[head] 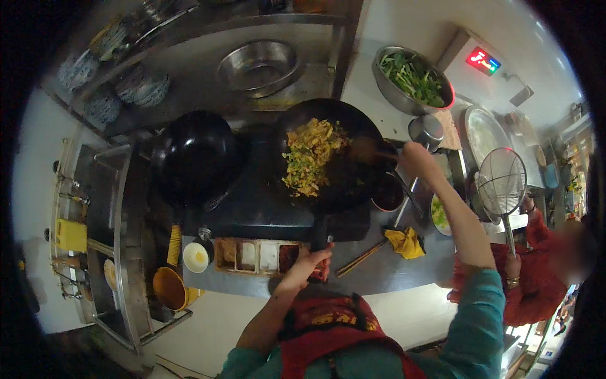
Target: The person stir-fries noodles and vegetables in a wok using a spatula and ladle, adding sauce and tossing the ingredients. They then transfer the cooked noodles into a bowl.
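A dark wok (352, 116) sits before me, with chopped yellow-brown and green food (312, 158) gathered in its left half. My left hand (307, 267) is closed around the end of the wok's handle (320, 230), with something red, perhaps a cloth, under my fingers. My right hand (416, 158) is at the wok's right rim, gripping a spatula (367, 151) that looks wooden and is blurred. The spatula's blade is inside the wok, just right of the food.
Left stands a second wok (191, 156). A seasoning box (258, 256) and a white bowl (195, 257) line the counter's near edge. Chopsticks (362, 258) and a yellow cloth (405, 242) lie right. A greens basin (414, 80) stands behind. Another person (525, 279) holds a strainer (503, 182).
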### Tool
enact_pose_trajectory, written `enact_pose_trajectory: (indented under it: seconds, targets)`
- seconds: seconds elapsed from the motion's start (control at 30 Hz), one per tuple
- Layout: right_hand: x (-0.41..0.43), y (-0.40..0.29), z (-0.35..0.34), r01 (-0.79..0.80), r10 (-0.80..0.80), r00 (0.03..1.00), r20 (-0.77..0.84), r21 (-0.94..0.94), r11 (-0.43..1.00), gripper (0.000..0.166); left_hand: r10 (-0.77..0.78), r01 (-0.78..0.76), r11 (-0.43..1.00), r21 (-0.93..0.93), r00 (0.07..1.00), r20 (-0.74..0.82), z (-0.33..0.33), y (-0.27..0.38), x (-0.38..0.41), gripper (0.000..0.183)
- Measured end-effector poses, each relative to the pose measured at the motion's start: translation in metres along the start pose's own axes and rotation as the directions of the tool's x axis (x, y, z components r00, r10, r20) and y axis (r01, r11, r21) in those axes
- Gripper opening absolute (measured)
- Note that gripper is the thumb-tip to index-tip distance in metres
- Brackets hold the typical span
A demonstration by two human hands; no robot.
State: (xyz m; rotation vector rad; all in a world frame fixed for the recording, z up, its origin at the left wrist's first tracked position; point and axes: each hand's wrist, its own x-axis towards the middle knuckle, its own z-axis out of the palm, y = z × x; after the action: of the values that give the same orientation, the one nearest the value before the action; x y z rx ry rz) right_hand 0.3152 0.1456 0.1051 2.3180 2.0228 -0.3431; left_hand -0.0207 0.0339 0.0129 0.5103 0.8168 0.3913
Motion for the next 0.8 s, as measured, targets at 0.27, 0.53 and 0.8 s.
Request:
enact_pose_trajectory:
  seconds: [0.27, 0.53, 0.8]
  targets:
    - [0.033, -0.038, 0.041, 0.343, -0.351, 0.917, -0.188, -0.077, 0.936, 0.017, -0.041, 0.041, 0.999, -0.012, 0.999, -0.005, -0.011, -0.013, 0.009, 0.024]
    - [-0.103, -0.058, -0.005, 0.526, -0.666, 0.736, -0.123, -0.515, 0.677, 0.009, -0.007, 0.006, 1.000, 0.005, 1.000, 0.019, -0.004, -0.008, 0.007, 0.018]
    - [-0.109, -0.128, 0.010, 0.668, -0.645, 0.739, 0.195, -0.331, 0.666, 0.006, 0.010, -0.010, 1.000, 0.020, 1.000, 0.004, 0.001, -0.007, 0.005, 0.016]
